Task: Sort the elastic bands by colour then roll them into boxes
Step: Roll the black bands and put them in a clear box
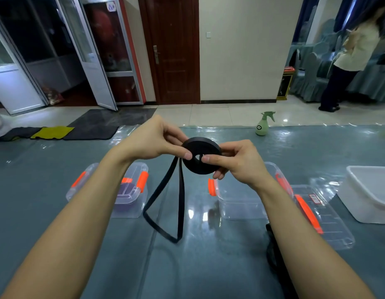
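A black elastic band point(201, 157) is partly wound into a flat coil that I hold above the table. My left hand point(153, 141) pinches the coil's left edge, and my right hand point(237, 160) grips its right side with the thumb near the centre hole. The loose tail of the band point(180, 203) hangs down in a long loop to the table. A clear box with orange latches point(131, 190) sits at the left with purple bands inside. An open clear box point(241, 203) stands at the right, its lid point(323, 214) folded out beside it.
A white plastic tub point(368, 193) stands at the far right of the grey-blue table point(57, 169). More black band point(273, 255) lies under my right forearm. A green spray bottle point(264, 124) sits on the floor beyond the table. A person point(349, 52) stands far right.
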`<state>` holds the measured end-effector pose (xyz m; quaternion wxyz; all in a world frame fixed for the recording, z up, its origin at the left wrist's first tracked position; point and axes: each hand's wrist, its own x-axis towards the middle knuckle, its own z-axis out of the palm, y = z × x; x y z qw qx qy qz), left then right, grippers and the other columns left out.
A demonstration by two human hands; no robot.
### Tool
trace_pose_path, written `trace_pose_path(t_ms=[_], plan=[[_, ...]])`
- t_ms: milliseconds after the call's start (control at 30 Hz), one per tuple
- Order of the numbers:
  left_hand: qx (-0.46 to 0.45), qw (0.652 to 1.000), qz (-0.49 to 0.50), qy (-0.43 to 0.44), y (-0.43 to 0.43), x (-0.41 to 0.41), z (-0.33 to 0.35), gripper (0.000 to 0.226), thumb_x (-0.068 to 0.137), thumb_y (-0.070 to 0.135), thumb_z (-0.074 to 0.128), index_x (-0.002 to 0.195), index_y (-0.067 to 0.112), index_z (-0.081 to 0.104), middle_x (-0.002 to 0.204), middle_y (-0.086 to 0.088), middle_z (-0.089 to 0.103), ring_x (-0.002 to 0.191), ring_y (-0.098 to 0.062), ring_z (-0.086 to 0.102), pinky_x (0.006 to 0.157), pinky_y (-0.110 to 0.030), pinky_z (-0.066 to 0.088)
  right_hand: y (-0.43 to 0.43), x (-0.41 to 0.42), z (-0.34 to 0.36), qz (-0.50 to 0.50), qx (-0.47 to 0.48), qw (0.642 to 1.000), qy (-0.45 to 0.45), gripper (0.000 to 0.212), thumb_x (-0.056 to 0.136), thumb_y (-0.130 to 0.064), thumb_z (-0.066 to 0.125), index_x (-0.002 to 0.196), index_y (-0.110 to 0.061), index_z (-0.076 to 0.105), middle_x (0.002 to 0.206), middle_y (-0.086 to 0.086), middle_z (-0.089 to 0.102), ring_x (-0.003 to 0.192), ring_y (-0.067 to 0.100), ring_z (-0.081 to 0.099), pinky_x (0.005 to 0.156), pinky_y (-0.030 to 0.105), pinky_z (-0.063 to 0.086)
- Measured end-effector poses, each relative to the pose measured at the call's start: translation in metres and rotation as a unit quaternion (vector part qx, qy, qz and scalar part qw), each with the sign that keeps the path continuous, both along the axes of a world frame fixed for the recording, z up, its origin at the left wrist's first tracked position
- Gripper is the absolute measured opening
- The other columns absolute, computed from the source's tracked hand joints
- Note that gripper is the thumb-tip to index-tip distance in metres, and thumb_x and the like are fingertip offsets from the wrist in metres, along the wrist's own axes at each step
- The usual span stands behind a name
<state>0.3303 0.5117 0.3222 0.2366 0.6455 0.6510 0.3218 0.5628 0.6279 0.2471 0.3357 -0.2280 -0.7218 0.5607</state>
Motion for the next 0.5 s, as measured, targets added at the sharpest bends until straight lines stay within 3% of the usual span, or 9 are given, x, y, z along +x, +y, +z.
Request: trace_pose_path(t_ms=[133,233,300,433,500], plan=[[0.036,0.998,0.016,-0.044,-0.002,-0.002,-0.014,0.025,0.076,0.014,0.098,0.098,0.019,0.087,0.089,-0.003,0.086,0.089,-0.017,0.084,0.096,-0.037,0.066,0.003,-0.001,-0.005,0.001,-0.013,1.000,0.028,0.014,0.084,-0.012,0.091,0.096,-0.008,0.086,0.080,0.020,0.079,0.055,0.029,0.073,0.054,0.029,0.059],[0.012,0.999,0.020,0.029,0.002,-0.001,-0.012,0.022,0.077,0.019,0.099,0.095,0.022,0.088,0.083,0.004,0.084,0.084,-0.013,0.083,0.091,-0.038,0.066,0.004,-0.001,-0.005,0.019,0.027,0.998,-0.060,0.034,0.078,-0.032,0.098,0.107,-0.023,0.084,0.102,0.004,0.082,0.058,0.034,0.076,0.047,0.031,0.054],[-0.012,0.993,0.020,0.115,0.007,0.002,-0.010,0.019,0.076,0.021,0.099,0.092,0.026,0.088,0.077,0.009,0.083,0.079,-0.011,0.081,0.086,-0.043,0.066,0.004,-0.004,-0.002,-0.012,0.095,0.987,-0.129,0.050,0.069,-0.048,0.100,0.114,-0.036,0.081,0.110,-0.011,0.079,0.053,0.029,0.075,0.045,0.024,0.049],[-0.052,0.959,-0.018,0.277,0.018,0.016,-0.004,0.015,0.074,0.030,0.097,0.084,0.029,0.087,0.071,0.012,0.079,0.071,-0.011,0.075,0.075,-0.044,0.062,0.001,-0.016,0.000,0.002,0.233,0.950,-0.208,0.020,0.083,-0.044,0.092,0.095,-0.031,0.083,0.078,-0.025,0.075,0.052,0.011,0.073,0.056,0.023,0.050],[-0.064,0.943,-0.033,0.325,0.022,0.020,-0.001,0.015,0.073,0.034,0.096,0.082,0.029,0.086,0.070,0.012,0.077,0.069,-0.010,0.072,0.071,-0.043,0.061,-0.001,-0.017,-0.004,0.004,0.253,0.941,-0.224,0.015,0.086,-0.041,0.089,0.089,-0.027,0.083,0.067,-0.023,0.073,0.057,0.007,0.073,0.061,0.027,0.052]])
